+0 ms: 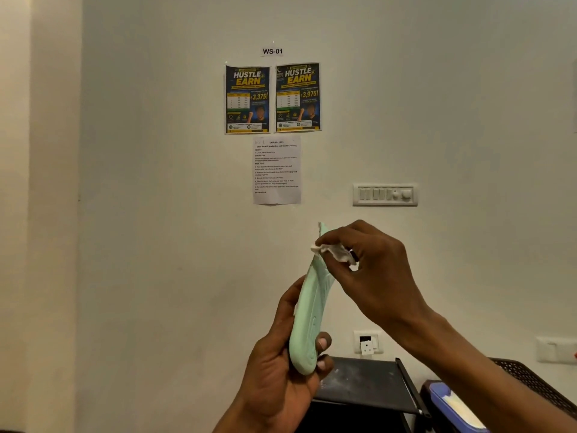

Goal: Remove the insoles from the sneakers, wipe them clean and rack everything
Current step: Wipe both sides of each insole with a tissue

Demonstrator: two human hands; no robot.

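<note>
Insole and tissue, rack below, posters behind

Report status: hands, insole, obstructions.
Left hand grips mint insole at lower end, roughly upright. Right hand pinches white wipe against its top. Nothing blocking; black rack below.

A plain off-white wall fills the view under dim, warm light. A small label reading WS-01 sits above two dark posters hung side by side, and a printed sheet hangs just below them. Right of the sheet is a white switch panel. Lower down, a wall socket sits just above a black rack.
</note>
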